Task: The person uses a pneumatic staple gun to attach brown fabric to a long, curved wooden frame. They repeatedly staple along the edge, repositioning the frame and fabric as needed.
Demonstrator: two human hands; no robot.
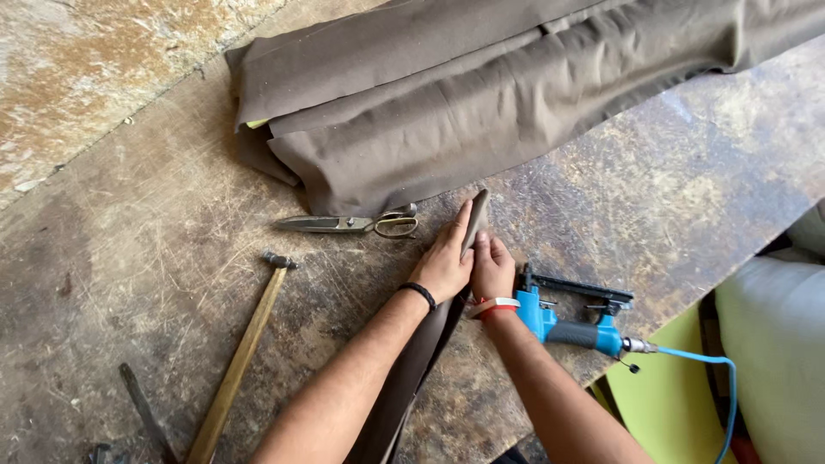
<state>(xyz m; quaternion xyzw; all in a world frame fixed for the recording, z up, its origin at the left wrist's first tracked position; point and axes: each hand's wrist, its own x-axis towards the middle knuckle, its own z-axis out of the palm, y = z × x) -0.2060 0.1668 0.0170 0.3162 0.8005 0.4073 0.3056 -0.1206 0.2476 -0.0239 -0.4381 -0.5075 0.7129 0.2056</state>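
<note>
Head view: 2 hands (468,262) pinching 1 brown strip (475,219); 1 scissors (352,224), 1 hammer (241,357).

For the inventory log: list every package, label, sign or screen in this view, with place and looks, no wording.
None in view: no package, label, sign or screen shows on the workbench.
What lies there is brown fabric, scissors, a hammer and a blue staple gun; both the left hand and the right hand press a folded fabric strip.
</note>
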